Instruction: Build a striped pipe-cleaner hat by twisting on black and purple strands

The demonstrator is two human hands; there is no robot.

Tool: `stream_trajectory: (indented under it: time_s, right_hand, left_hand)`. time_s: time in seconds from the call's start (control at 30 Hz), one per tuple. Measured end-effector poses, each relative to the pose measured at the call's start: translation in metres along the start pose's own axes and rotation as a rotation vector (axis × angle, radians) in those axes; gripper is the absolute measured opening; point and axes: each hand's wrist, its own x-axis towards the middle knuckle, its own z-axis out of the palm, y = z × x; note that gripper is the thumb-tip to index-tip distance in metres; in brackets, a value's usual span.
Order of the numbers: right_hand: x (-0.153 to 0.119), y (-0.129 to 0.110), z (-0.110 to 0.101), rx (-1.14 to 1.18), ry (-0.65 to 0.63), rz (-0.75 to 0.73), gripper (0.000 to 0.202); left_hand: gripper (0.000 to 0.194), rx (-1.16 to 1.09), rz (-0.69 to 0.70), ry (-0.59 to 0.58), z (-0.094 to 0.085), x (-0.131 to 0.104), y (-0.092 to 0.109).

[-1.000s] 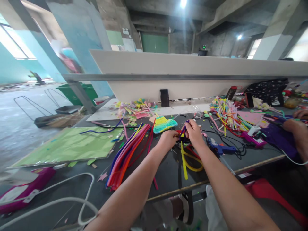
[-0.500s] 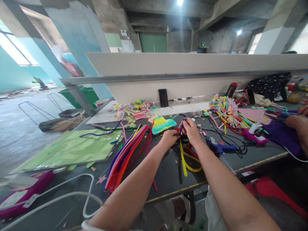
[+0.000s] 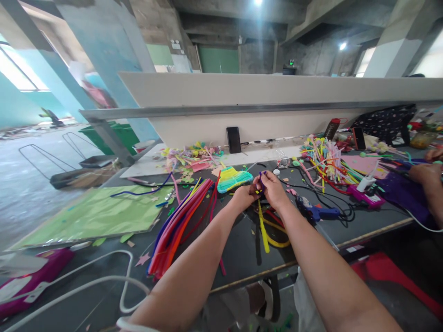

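My left hand (image 3: pixel 246 196) and my right hand (image 3: pixel 272 186) meet over the middle of the dark table. Between the fingertips of both is a small purple fuzzy stem (image 3: pixel 262 180), with a bit of yellow beside it. Yellow stems (image 3: pixel 264 235) lie on the table just below my hands. A yellow and turquoise fuzzy piece (image 3: pixel 234 179) rests behind my left hand. Left of my forearm lies a bundle of pink, orange and purple stems (image 3: pixel 180 221).
A blue glue gun (image 3: pixel 321 213) with black cables is at the right. A phone (image 3: pixel 234 139) leans on the back board. Green sheets (image 3: pixel 93 212) and a magenta power strip (image 3: pixel 38 276) are left. Another person's hands (image 3: pixel 427 175) work at far right.
The fingertips of both my hands have come closer together around the purple stem, and less of it shows. The view has shifted slightly. The other person's hand at far right has moved left.
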Motion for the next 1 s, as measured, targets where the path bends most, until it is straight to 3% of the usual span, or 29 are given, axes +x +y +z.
stream_trajectory:
  time_s: [0.17, 0.33, 0.43, 0.53, 0.63, 1.0]
  right_hand:
    - [-0.001, 0.002, -0.003, -0.007, 0.006, 0.009, 0.023]
    - [-0.007, -0.004, -0.021, -0.631, 0.198, 0.017, 0.033]
    - [-0.014, -0.005, -0.028, -0.847, 0.129, 0.113, 0.024]
    - [-0.018, -0.001, -0.027, -0.875, 0.037, 0.192, 0.015]
    - [-0.018, 0.004, -0.021, -0.894, 0.035, 0.200, 0.006]
    - [-0.020, 0.005, -0.023, -0.921, 0.025, 0.138, 0.009]
  left_hand:
    - [0.019, -0.014, -0.050, 0.036, -0.001, 0.002, -0.006]
    - [0.022, 0.019, -0.104, 0.101, -0.002, 0.002, -0.006]
    - [0.022, 0.033, -0.107, 0.111, -0.002, 0.001, -0.002]
    - [0.017, 0.055, -0.100, 0.107, -0.002, -0.001, 0.003]
    - [0.014, 0.069, -0.083, 0.099, -0.004, -0.003, 0.006]
    - [0.016, -0.037, -0.064, 0.030, -0.009, -0.007, 0.007]
